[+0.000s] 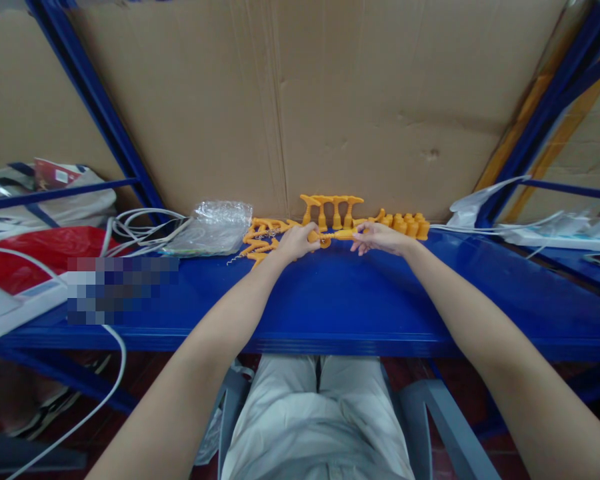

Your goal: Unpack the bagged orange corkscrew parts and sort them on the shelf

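Observation:
Both hands are over the far middle of the blue shelf. My left hand point(296, 244) is closed, thumb and fingers pinching a yellow corkscrew part. My right hand point(377, 239) pinches the right end of another yellow corkscrew piece point(343, 235), its lower fingers curled loosely. The two pieces meet end to end, or nearly so. A round yellow part point(325, 243) shows just below that spot. Yellow T-shaped handles with metal spirals point(260, 230) lie piled left of my left hand. Behind the hands stand several upright yellow corkscrews point(336, 212).
Yellow cylindrical sleeves point(405, 225) stand grouped right of my right hand. Clear plastic bags point(213, 227) lie at the left. White cables and a power strip point(555, 237) are at the right; a red bag point(45, 253) is far left. Cardboard point(370, 100) walls the back.

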The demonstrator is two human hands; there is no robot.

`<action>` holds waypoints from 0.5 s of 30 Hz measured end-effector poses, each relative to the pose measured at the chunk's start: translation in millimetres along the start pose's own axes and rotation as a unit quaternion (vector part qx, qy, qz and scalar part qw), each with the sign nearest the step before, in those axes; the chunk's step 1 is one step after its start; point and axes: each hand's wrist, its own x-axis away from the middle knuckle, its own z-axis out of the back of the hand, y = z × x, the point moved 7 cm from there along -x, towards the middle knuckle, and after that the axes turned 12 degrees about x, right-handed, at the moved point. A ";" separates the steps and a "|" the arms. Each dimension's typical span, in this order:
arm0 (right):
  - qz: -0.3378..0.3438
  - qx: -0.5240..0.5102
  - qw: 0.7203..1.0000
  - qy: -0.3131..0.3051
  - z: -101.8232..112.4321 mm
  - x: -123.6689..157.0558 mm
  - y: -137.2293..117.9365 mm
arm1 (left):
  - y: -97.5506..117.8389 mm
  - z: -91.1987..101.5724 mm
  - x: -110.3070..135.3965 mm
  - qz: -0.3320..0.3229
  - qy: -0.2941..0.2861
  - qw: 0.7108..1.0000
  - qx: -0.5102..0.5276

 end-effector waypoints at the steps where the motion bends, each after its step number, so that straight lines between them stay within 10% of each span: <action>1: 0.001 0.002 1.000 -0.003 -1.5 -0.7 -0.1 | 0.0 0.1 0.2 -0.002 0.002 1.000 -0.001; 15: -0.042 0.018 0.999 0.005 -6.0 -7.5 11.0 | -3.8 0.0 -0.6 0.011 -0.002 1.000 -0.019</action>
